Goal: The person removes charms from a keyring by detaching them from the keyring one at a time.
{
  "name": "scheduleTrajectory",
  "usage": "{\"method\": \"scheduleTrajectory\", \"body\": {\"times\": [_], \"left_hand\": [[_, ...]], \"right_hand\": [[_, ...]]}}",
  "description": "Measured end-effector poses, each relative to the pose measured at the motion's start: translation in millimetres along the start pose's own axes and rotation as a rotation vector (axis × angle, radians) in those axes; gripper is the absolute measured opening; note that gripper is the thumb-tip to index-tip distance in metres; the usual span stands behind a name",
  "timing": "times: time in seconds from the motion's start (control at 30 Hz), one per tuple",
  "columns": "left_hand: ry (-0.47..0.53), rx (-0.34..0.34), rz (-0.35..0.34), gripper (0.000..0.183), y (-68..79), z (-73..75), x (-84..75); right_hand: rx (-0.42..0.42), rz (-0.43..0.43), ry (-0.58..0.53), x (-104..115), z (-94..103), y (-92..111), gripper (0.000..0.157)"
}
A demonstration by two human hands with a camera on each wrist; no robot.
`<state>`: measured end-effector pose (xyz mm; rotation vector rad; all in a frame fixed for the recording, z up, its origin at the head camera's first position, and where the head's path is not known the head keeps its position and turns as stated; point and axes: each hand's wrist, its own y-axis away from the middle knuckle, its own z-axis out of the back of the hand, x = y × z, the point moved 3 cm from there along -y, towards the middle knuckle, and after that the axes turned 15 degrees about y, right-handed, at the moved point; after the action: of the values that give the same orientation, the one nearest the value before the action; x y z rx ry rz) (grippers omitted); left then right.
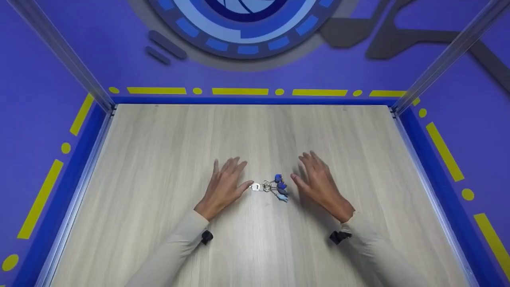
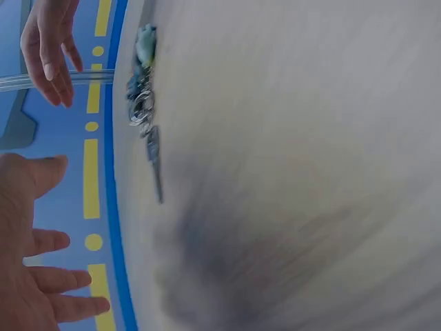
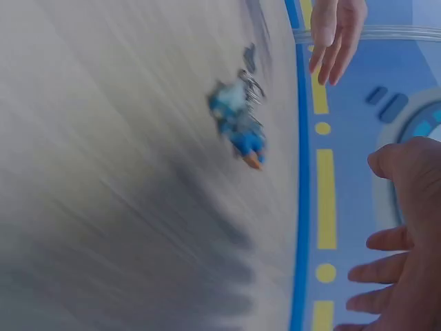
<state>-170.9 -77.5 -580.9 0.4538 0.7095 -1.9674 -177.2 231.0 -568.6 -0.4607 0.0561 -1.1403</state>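
Note:
A keychain lies on the wooden table [image 1: 255, 239]. It has a silver key [image 1: 256, 187], metal rings [image 1: 267, 185] and several small blue charms [image 1: 281, 186], one of them light blue. To its left is my left hand [image 1: 224, 187], fingers spread and holding nothing; the thumb tip overlaps the key's end in the head view. The left wrist view shows that hand raised off the table, apart from the key [image 2: 154, 162]. My right hand [image 1: 318, 183] hovers right of the charms, fingers extended, also holding nothing. In the right wrist view the charms [image 3: 238, 124] are blurred.
Blue-purple walls [image 1: 255, 75] with yellow dashes enclose the table's back and both sides. Metal posts [image 1: 67, 48] rise at the back corners. A dark wrist device [image 1: 206, 237] sits at the left sleeve, another device [image 1: 340, 237] at the right.

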Motion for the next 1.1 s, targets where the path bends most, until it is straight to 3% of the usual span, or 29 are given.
{"method": "scheduleTrajectory", "body": {"times": [0.2, 0.43, 0.83, 1.1], "left_hand": [[0.048, -0.044, -0.122, 0.043, 13.6, -20.0, -1.0], [0.042, -0.058, -0.222, 0.031, 18.9, -37.7, -6.1], [0.016, -0.053, -0.219, 0.022, 19.4, -52.7, -15.3], [-0.013, -0.087, -0.181, 0.017, 17.3, -62.2, -19.7]], "right_hand": [[-0.051, 0.124, -0.063, 17, -25.1, 6, 0.046], [-0.072, 0.206, -0.111, 34, -45.8, 9, 0.043], [-0.076, 0.205, -0.160, 49, -60.8, 10, 0.033], [-0.071, 0.166, -0.164, 55, -66.5, 8, 0.024]]}}
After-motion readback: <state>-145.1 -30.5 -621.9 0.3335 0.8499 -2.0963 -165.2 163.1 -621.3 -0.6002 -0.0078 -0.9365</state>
